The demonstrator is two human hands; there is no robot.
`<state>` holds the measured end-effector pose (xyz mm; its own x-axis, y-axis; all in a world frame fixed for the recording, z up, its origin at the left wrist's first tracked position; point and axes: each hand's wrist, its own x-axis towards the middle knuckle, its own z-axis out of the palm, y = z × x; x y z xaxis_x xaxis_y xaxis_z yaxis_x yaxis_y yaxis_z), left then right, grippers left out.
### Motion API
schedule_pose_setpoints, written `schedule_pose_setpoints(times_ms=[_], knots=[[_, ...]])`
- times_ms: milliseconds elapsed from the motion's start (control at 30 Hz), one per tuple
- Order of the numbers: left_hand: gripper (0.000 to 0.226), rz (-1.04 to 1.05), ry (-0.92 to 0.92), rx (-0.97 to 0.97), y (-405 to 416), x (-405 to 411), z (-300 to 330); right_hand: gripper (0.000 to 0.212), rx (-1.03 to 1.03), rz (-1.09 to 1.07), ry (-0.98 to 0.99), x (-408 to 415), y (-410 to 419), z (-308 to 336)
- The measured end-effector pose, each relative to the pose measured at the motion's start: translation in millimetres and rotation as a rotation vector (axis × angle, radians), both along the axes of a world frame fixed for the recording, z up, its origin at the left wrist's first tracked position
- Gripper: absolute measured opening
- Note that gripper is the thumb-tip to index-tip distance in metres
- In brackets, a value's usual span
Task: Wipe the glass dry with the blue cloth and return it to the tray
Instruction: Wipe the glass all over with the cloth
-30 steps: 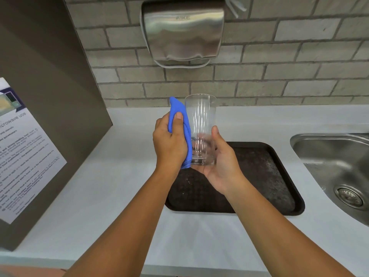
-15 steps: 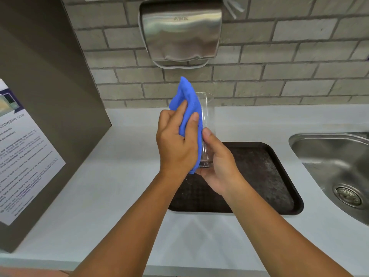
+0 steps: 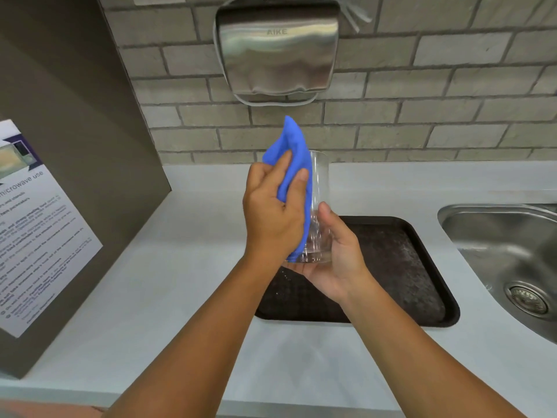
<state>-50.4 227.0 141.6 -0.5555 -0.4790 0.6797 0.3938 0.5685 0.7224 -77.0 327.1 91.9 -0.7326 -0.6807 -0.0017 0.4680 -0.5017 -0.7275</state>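
left hand (image 3: 272, 211) is now pressing the blue cloth (image 3: 294, 158) higher up the glass (image 3: 318, 206), covering more wall than before. right hand (image 3: 334, 254) is clamping its base, above the tray (image 3: 422, 267). drying ongoing.

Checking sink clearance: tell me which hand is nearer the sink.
Right. The right hand, holding the glass, is over the tray, closer to the sink; the left hand is farther left.
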Motion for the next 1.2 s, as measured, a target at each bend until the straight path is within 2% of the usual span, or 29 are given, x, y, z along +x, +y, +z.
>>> schedule_pose_setpoints(times_ms=[67, 133, 200, 267, 367, 467, 633, 733, 900, 967, 1067, 1200], knots=[[0.016, 0.027, -0.062, 0.139, -4, -4, 6, 0.052, -0.020, 0.016, -0.023, 1, -1, 0], [0.034, 0.037, -0.201, 0.360, -14, -11, 6, 0.055, -0.058, 0.023, -0.051, 2, 0, -1], [0.034, -0.051, -0.349, 0.591, -19, -13, 2, 0.059, -0.074, 0.031, -0.048, 1, 3, -1], [0.030, -0.078, -0.385, 0.653, -19, -12, -5, 0.064, -0.058, 0.041, -0.040, 1, 4, 0], [0.030, -0.041, -0.292, 0.585, -18, -11, -9, 0.074, -0.064, 0.047, -0.035, 2, 3, 0], [0.030, -0.019, -0.225, 0.511, -18, -9, -8, 0.071, -0.081, 0.039, -0.055, 3, 1, -1], [0.035, -0.052, -0.190, 0.597, -16, -4, -14, 0.078, 0.006, 0.004, -0.044, 1, 0, 1], [0.031, -0.021, -0.158, 0.615, -19, -3, -19, 0.069, 0.106, -0.118, -0.004, 1, -2, 3], [0.014, 0.099, -0.087, 0.470, -14, -3, -16, 0.061, 0.209, -0.174, 0.043, 5, -4, 4], [0.014, 0.121, -0.052, 0.409, -8, -1, -14, 0.065, 0.247, -0.188, 0.114, 6, -7, 5], [0.016, 0.124, -0.040, 0.360, -5, -1, -14, 0.056, 0.271, -0.229, 0.169, 8, -8, 7], [0.012, 0.087, -0.052, 0.339, -1, 0, -8, 0.074, 0.257, -0.308, 0.121, 10, -6, 5]])
